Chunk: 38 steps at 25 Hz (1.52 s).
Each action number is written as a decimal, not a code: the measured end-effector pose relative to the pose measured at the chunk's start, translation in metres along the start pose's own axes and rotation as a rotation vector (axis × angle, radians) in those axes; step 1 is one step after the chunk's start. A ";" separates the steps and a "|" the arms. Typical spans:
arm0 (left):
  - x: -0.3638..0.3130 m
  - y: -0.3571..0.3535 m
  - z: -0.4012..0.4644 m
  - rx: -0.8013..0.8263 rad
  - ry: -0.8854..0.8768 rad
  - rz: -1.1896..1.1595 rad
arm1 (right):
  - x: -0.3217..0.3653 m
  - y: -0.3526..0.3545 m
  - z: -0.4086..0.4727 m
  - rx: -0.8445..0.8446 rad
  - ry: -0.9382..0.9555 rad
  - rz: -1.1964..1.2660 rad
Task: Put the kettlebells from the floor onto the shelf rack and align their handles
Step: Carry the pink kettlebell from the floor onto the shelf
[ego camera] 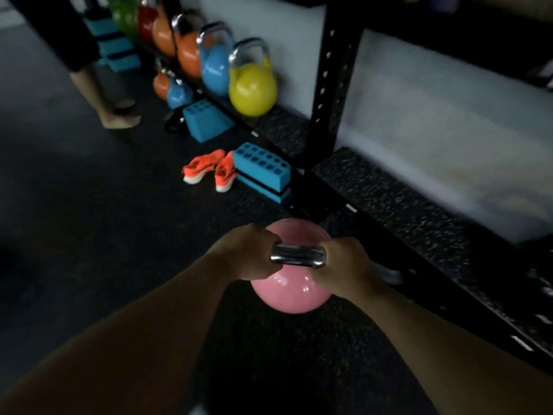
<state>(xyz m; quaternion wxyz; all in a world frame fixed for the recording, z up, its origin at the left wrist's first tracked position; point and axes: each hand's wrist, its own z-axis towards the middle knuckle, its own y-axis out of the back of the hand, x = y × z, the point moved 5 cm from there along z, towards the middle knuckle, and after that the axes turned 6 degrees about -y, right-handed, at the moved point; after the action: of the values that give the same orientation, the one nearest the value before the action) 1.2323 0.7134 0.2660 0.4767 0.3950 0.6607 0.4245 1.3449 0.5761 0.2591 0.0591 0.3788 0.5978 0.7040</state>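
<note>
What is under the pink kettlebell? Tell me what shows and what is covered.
Under the pink kettlebell, held by the left hand and right hand, only dark speckled floor shows around it. The spot directly beneath is covered by its body.

Kettlebells [253, 85] stand in a row on the rack shelf [281, 127]; shoes [209, 170] lie on the floor [74, 190] before it.

The room is dim. A dark speckled rubber floor [89, 190] runs up to a pale wall [434, 115]. Against the wall stands a black metal rack [326, 85] with punched uprights. Orange shoes [209, 170] and blue foam blocks [263, 172] lie on the floor beside it.
</note>
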 end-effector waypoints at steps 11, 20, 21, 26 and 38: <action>-0.089 0.065 0.247 -0.143 -0.487 0.103 | -0.137 0.124 0.079 -0.430 -0.250 -0.076; -0.098 0.057 0.350 -0.137 -0.635 0.151 | -0.199 0.115 0.126 -0.485 -0.512 0.006; -0.097 0.054 0.356 -0.160 -0.635 0.128 | -0.202 0.115 0.129 -0.509 -0.511 0.006; -0.095 0.055 0.388 -0.239 -0.616 -0.006 | -0.220 0.129 0.153 -0.574 -0.553 0.007; -0.110 0.053 0.454 -0.175 -0.499 -0.134 | -0.264 0.141 0.191 -0.548 -0.741 0.064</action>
<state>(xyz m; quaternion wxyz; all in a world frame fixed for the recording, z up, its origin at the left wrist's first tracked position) 1.7027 0.7127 0.2637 0.6839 0.4002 0.5083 0.3373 1.6989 0.5470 0.2618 0.3451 0.5936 0.3161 0.6547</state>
